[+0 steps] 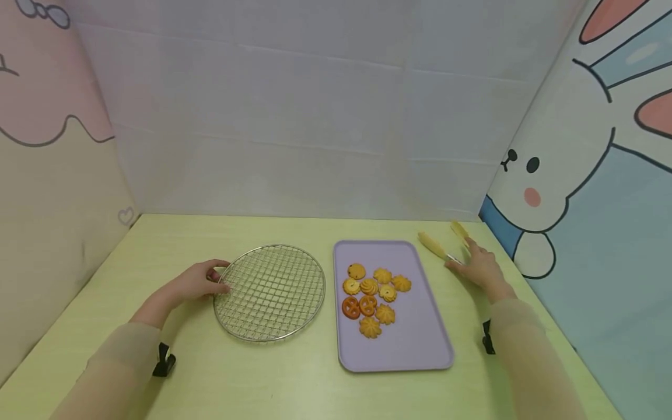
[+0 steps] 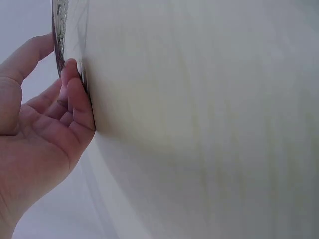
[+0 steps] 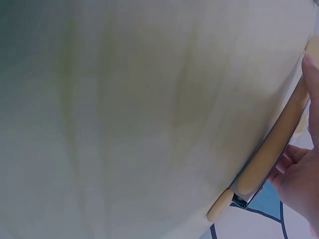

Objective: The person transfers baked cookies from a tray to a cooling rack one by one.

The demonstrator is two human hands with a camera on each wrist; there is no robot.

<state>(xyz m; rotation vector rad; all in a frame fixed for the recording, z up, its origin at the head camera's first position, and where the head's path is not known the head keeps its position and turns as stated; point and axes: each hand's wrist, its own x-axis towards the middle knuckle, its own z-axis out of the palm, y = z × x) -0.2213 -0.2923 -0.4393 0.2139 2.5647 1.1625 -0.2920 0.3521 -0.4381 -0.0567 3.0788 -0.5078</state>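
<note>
A round wire cooling rack (image 1: pixel 270 294) lies on the left part of the table. At its left rim, my left hand (image 1: pixel 195 281) pinches the edge between thumb and fingers; the left wrist view shows the rim (image 2: pixel 59 37) between them. Toward the back right, my right hand (image 1: pixel 482 267) holds a pair of tongs (image 1: pixel 433 245) with yellowish arms and a metal part, the two tips spread apart and facing away. Seen from the right wrist, the thumb and fingers are on either side of the tongs (image 3: pixel 269 144).
Between the hands lies a lilac tray (image 1: pixel 420 347) bearing several cookies (image 1: pixel 385 315) and two pretzel-shaped ones (image 1: pixel 351 308). A white wall (image 1: pixel 294 116) closes off the back; a rabbit-painted panel (image 1: pixel 604 233) stands on the right, another painted panel (image 1: pixel 58 192) on the left.
</note>
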